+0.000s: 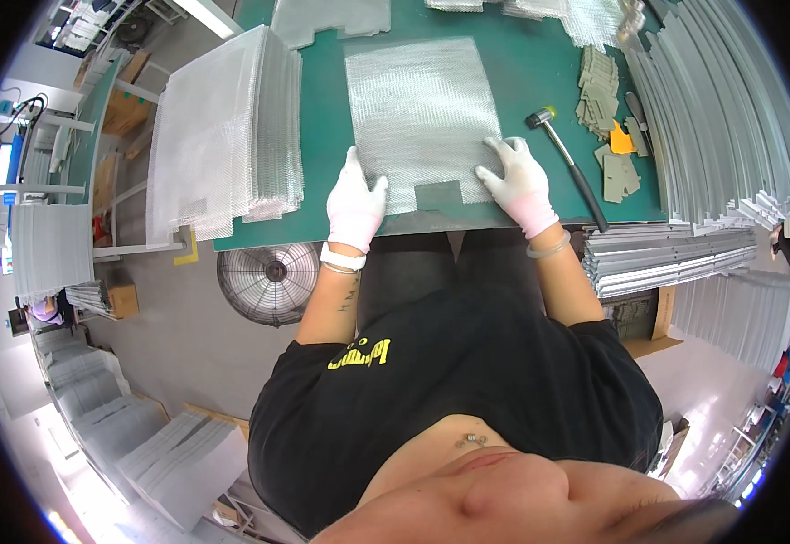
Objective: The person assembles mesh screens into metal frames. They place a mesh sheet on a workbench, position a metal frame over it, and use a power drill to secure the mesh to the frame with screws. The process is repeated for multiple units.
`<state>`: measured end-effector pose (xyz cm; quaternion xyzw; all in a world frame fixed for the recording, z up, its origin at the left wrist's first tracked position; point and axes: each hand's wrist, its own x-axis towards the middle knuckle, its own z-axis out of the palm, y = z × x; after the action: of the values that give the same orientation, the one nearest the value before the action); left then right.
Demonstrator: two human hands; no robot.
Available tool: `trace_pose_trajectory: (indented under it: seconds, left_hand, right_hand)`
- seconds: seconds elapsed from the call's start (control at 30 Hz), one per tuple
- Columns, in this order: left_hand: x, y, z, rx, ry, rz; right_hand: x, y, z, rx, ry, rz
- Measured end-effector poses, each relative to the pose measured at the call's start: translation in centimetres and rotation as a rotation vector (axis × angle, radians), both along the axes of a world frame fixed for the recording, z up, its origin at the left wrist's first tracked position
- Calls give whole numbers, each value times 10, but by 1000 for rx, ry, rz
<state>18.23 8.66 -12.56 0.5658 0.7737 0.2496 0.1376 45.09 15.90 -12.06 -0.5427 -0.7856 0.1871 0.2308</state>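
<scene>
A silvery mesh sheet (424, 109) lies flat on the green tabletop in front of me, with a rectangular grey patch (438, 195) at its near edge. My left hand (356, 204), in a white glove, rests at the sheet's lower left edge, thumb apart from the outstretched fingers. At the lower right edge is my gloved right hand (522, 186), its fingers spread and the thumb over the mesh. Both hands are open and appear to touch the sheet's sides. Whatever lies under the fingertips is hidden.
A tall stack of mesh sheets (222, 136) stands on the left. To the right lie a hammer (571, 168), small grey-green pieces (599, 91) and an orange piece (621, 139). Long metal strips (721, 109) are piled at the far right. A floor fan (270, 283) sits below the table's left part.
</scene>
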Motion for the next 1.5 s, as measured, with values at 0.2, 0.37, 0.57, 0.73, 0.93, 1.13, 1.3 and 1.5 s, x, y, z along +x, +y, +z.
trace_pose_trajectory:
  seconds: [0.2, 0.37, 0.57, 0.73, 0.93, 1.13, 1.3, 1.5]
  left_hand:
    - [-3, 3, 1, -56, -28, 0]
    - [-4, 3, 2, -60, -33, -4]
    - [-6, 9, 11, -203, 74, 42]
    - [-23, 7, -3, -36, 420, -215]
    - [-17, 19, 0, -39, 473, -408]
    - [-14, 11, 7, -120, 465, -346]
    - [-14, 10, 4, -151, 471, -328]
    - [-14, 14, 6, -106, 423, -351]
  right_hand:
    - [1, 0, 0, -13, -14, 11]
    - [0, 1, 1, -26, -38, -3]
    - [-3, 5, 25, -158, -126, -13]
    - [49, 74, 30, -176, 19, 290]
    - [150, 283, 5, 209, -278, -515]
    - [125, 352, 18, -230, -411, -527]
    - [140, 393, 9, -339, -469, -370]
    - [125, 358, 42, -391, -518, -543]
